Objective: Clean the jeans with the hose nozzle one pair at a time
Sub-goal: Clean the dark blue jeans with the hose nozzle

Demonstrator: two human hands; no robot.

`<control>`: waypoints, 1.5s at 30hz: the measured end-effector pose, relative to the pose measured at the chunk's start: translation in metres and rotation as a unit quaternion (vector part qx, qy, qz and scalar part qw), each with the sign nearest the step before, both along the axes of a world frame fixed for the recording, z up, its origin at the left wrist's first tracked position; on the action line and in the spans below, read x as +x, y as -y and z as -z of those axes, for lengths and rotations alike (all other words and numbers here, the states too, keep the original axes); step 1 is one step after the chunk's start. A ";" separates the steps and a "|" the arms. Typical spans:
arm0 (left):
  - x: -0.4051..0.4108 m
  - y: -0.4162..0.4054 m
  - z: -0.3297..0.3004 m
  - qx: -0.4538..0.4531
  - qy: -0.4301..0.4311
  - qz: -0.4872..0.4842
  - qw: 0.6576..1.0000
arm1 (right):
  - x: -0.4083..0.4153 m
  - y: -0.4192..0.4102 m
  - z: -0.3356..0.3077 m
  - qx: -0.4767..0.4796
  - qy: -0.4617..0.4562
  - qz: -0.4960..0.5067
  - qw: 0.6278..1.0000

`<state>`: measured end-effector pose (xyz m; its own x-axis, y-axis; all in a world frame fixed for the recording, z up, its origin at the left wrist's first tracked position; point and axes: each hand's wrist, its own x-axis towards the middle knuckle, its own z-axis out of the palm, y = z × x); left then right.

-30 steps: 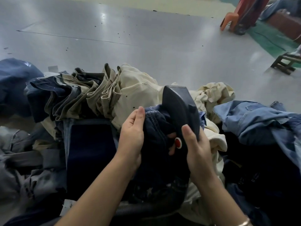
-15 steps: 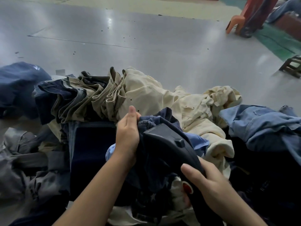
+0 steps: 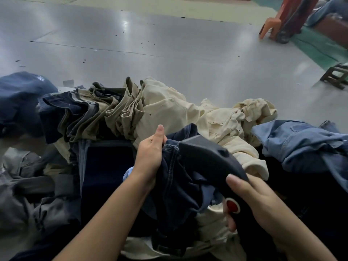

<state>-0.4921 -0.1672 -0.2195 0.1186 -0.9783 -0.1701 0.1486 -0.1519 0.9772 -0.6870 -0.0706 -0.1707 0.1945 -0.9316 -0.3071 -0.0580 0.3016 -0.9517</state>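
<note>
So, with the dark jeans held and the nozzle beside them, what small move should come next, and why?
Probably slide the hose nozzle tip onto the dark jeans: the left hand grips their hem, and the right hand holds the nozzle just beside it.

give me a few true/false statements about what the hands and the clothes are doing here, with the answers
1. The left hand grips the dark blue jeans. True.
2. The right hand is empty. False: it holds the dark hose nozzle.
3. The nozzle's tip lies against the dark jeans beside the left hand. True.
4. The red button on the nozzle sits at its far tip. False: it sits by the right hand's thumb.
5. The cream trousers lie beyond the hands in the pile. True.
6. The light blue denim lies left of the hands. False: it lies to their right.
</note>
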 end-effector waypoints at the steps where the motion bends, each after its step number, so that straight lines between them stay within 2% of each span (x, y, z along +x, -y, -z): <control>1: 0.000 0.001 0.001 0.007 -0.006 0.005 1.000 | 0.002 -0.001 0.002 0.008 -0.012 -0.013 1.000; 3: -0.003 0.000 0.002 0.033 -0.028 0.036 0.998 | 0.005 0.000 0.004 0.020 -0.036 -0.011 0.999; 6: -0.010 -0.001 0.005 0.119 -0.113 0.100 0.981 | 0.007 0.004 0.004 0.015 -0.039 0.023 0.999; 8: -0.011 0.001 0.003 0.158 -0.136 0.100 0.973 | 0.011 0.004 0.006 0.005 -0.038 0.029 0.999; 11: -0.007 0.006 0.002 0.153 -0.127 0.088 0.976 | 0.015 0.004 0.011 -0.005 -0.008 0.042 0.999; 14: 0.000 0.004 0.003 0.146 -0.113 0.113 0.976 | 0.006 0.008 0.009 -0.004 0.045 0.096 0.994; 16: 0.003 0.003 0.004 0.138 -0.098 0.114 0.979 | -0.004 0.010 0.006 0.001 0.035 0.101 0.994; 21: 0.001 0.003 0.000 0.096 -0.077 0.116 0.985 | -0.001 0.004 0.008 0.042 0.002 0.000 0.999; 23: -0.004 0.000 0.002 0.098 -0.078 0.146 0.981 | 0.005 0.006 0.009 0.034 -0.005 0.001 0.999; 26: -0.014 -0.007 0.008 0.087 -0.062 0.201 0.974 | 0.001 0.013 0.005 0.026 -0.010 0.058 0.998; 28: -0.014 -0.006 0.006 0.104 -0.057 0.183 0.976 | -0.007 0.015 0.001 0.018 -0.010 0.078 0.997; 31: -0.006 0.003 0.008 0.129 -0.079 0.165 0.975 | -0.009 0.010 -0.003 0.021 -0.006 0.029 0.999; 35: 0.000 0.008 0.011 0.141 -0.112 0.192 0.965 | -0.001 0.004 0.002 0.037 -0.014 -0.013 0.999; 37: -0.006 0.005 0.016 0.150 -0.095 0.191 0.965 | 0.003 0.007 0.004 0.017 -0.014 0.001 1.000; 40: -0.018 0.000 0.023 0.163 -0.081 0.229 0.956 | 0.007 0.015 0.006 -0.011 0.021 0.073 0.997; 42: -0.012 0.007 0.019 0.187 -0.131 0.192 0.955 | 0.001 0.019 0.011 -0.029 0.039 0.127 0.991; 44: 0.005 0.024 0.020 0.169 -0.149 0.078 0.971 | -0.008 0.023 0.016 -0.043 0.045 0.160 0.985; 45: 0.015 0.035 0.025 0.144 -0.116 -0.002 0.983 | -0.012 0.023 0.019 -0.046 0.047 0.164 0.984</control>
